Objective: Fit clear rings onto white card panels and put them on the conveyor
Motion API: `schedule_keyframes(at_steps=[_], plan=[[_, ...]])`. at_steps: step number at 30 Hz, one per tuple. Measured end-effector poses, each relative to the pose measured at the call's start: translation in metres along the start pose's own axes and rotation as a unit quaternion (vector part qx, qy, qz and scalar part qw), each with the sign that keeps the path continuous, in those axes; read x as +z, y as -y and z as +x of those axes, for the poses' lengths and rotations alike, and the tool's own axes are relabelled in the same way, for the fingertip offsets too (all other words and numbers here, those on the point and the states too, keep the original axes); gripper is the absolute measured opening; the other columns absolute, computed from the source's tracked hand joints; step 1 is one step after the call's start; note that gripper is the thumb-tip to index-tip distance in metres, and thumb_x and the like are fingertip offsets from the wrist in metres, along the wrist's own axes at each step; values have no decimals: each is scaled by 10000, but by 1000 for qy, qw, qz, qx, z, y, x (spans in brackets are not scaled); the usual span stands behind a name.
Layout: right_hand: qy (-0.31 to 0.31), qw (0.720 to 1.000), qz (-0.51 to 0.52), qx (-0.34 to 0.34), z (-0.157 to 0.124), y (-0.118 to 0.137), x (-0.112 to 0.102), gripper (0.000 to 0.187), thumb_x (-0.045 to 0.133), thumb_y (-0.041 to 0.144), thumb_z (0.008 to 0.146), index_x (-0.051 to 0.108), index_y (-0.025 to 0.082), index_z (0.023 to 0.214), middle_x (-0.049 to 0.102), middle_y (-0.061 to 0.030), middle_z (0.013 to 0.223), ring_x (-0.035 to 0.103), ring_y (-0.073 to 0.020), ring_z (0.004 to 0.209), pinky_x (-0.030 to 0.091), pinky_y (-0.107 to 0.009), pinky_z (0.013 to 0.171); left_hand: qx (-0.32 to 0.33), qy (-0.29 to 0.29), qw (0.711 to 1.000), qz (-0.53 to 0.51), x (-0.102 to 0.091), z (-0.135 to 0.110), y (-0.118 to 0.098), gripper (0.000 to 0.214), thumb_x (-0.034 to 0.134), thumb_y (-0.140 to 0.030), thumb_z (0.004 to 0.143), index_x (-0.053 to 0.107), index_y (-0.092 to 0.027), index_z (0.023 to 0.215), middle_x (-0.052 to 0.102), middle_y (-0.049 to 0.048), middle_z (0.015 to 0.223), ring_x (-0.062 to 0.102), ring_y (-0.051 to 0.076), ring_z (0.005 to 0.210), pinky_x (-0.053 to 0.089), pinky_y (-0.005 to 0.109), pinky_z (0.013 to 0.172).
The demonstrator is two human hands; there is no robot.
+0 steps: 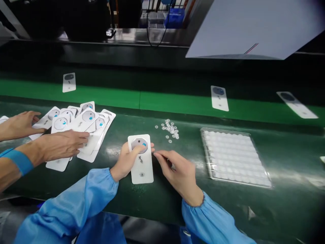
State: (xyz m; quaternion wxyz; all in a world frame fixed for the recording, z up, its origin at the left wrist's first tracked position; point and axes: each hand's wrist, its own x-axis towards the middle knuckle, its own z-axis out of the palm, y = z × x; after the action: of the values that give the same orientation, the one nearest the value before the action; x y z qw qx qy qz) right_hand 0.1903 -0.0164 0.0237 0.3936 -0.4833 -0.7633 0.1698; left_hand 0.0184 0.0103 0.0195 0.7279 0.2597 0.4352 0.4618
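My left hand [128,157] grips a white card [142,166] by its upper left side, thumb across a grey rounded window with a blue mark. Black characters run down the card's face below the window. Close by on the right, my right hand [177,171] is pinched, thumb and forefinger together near the card's edge; what sits between the fingertips, if anything, is too small to make out. Beyond both hands lies a loose cluster of small clear round discs [171,128] on the green table.
On the left, a co-worker's hands [58,144] touch a pile of similar white cards [86,135]. A clear plastic tray [236,159] with rows of white round pieces lies right. Single cards [219,101] rest along the bright green strip [157,101]. A white panel [254,30] hangs upper right.
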Motion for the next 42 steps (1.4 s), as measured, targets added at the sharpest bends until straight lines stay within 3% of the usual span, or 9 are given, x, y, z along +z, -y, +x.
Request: schedule_keyframes(at_steps=[2, 5, 8, 15, 24, 28, 36, 42], plan=[[-46, 991, -68, -106, 0, 1, 5, 134, 609, 174, 1006, 733, 191, 1054, 763, -50, 867, 706, -150, 716, 562, -250, 669, -8, -17, 1000, 7, -1, -2, 5, 231, 723, -346, 783, 739, -128, 858, 779, 88, 879, 734, 245, 857, 571, 309, 779], [-16, 975, -132, -180, 1, 0, 10, 215, 592, 112, 1001, 694, 151, 1186, 755, -84, 938, 731, -179, 784, 597, -273, 681, -5, -68, 996, 63, -2, -5, 11, 238, 718, -387, 793, 691, -153, 760, 709, 15, 727, 671, 177, 714, 518, 246, 655], [7, 972, -171, -160, -1, -4, 12, 291, 560, 91, 1010, 648, 128, 1285, 747, -106, 990, 735, -191, 811, 610, -281, 661, -4, -52, 993, 109, -3, -5, 13, 295, 704, -439, 821, 669, -154, 750, 640, -12, 655, 603, 150, 616, 453, 235, 553], [35, 972, -175, -152, -9, -4, 12, 352, 540, 50, 1006, 597, 102, 1349, 742, -134, 1055, 737, -230, 999, 641, -307, 797, 23, -46, 989, 138, -5, -4, 16, 319, 648, -435, 871, 637, -153, 723, 605, -4, 663, 557, 143, 626, 429, 239, 559], [46, 968, -209, -129, -16, 2, 12, 383, 536, 38, 1004, 552, 81, 1384, 751, -154, 1048, 747, -244, 944, 649, -338, 765, 69, -16, 976, 206, -6, -6, 14, 337, 592, -406, 938, 634, -151, 723, 605, 9, 683, 539, 146, 654, 437, 240, 598], [62, 972, -171, -149, -11, 2, 8, 383, 512, 35, 1010, 559, 91, 1386, 753, -127, 998, 751, -224, 871, 653, -338, 757, 57, 3, 980, 189, -5, -6, 14, 320, 575, -399, 961, 691, -150, 797, 676, 33, 763, 622, 183, 753, 496, 262, 713], [16, 981, -164, -103, -11, 1, 11, 411, 579, 55, 988, 612, 156, 1385, 764, -109, 1022, 761, -230, 929, 666, -311, 768, 81, -2, 973, 218, -5, -7, 13, 337, 595, -412, 949, 677, -153, 749, 620, 23, 684, 550, 152, 636, 438, 240, 571], [-37, 999, 29, -10, 1, 1, 2, 342, 610, 58, 968, 723, 231, 1241, 779, -58, 977, 757, -186, 823, 660, -304, 753, 58, 0, 980, 192, 1, -3, 7, 224, 699, -344, 840, 684, -147, 733, 648, 13, 672, 565, 138, 602, 452, 230, 552]])
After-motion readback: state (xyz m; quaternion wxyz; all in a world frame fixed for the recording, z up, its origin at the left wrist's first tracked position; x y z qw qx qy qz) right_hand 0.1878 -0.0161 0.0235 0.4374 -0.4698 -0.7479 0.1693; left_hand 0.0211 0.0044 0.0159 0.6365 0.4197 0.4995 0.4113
